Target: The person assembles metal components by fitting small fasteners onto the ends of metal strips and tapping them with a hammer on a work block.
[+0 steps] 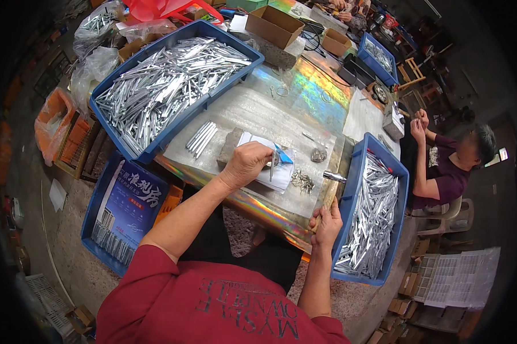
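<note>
My left hand (pixel 249 164) pinches a slim silver metal piece (pixel 273 167) over a white paper-covered block (pixel 280 180) with a bit of blue on it. In my right hand (pixel 328 225) is the wooden handle of a hammer (pixel 334 176), its shiny metal head pointing away from me, near the table's right edge. Between the hands lies a loose heap of small brass-coloured pins (pixel 302 182). A small clump of tiny metal parts (pixel 318 154) sits just beyond it. Left of the block, several silver rods (pixel 201 139) lie side by side.
Blue bins heaped with silver metal pieces stand at the left (pixel 172 86) and right (pixel 367 218). Another blue bin (pixel 124 212) is low at the left. Cardboard boxes (pixel 274 27) stand at the back. A person (pixel 442 166) sits working at the right.
</note>
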The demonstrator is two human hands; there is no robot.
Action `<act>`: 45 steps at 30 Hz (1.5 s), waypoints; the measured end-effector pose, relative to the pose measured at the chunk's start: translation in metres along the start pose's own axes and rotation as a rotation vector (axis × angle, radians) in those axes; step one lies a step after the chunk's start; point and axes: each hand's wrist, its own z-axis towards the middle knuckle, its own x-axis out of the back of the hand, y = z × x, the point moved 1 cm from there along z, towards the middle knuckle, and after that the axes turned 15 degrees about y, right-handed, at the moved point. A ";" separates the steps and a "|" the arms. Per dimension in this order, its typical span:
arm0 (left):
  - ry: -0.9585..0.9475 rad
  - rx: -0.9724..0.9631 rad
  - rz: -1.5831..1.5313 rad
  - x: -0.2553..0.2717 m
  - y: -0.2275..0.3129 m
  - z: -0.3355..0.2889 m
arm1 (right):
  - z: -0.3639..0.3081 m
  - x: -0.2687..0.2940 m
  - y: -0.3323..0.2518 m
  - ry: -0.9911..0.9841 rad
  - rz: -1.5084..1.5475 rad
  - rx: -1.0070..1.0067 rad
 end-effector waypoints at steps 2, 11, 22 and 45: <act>0.004 0.007 -0.010 0.002 0.004 0.002 | 0.004 0.003 0.009 0.024 0.058 -0.062; 0.027 0.532 -0.218 0.006 0.011 0.005 | 0.013 0.016 0.029 0.062 -0.281 0.094; -0.060 1.017 -0.589 0.019 0.024 -0.013 | -0.004 0.014 -0.004 0.076 -0.884 0.755; -0.288 0.003 0.012 0.023 0.060 -0.063 | -0.068 -0.052 -0.010 -0.324 -0.378 1.134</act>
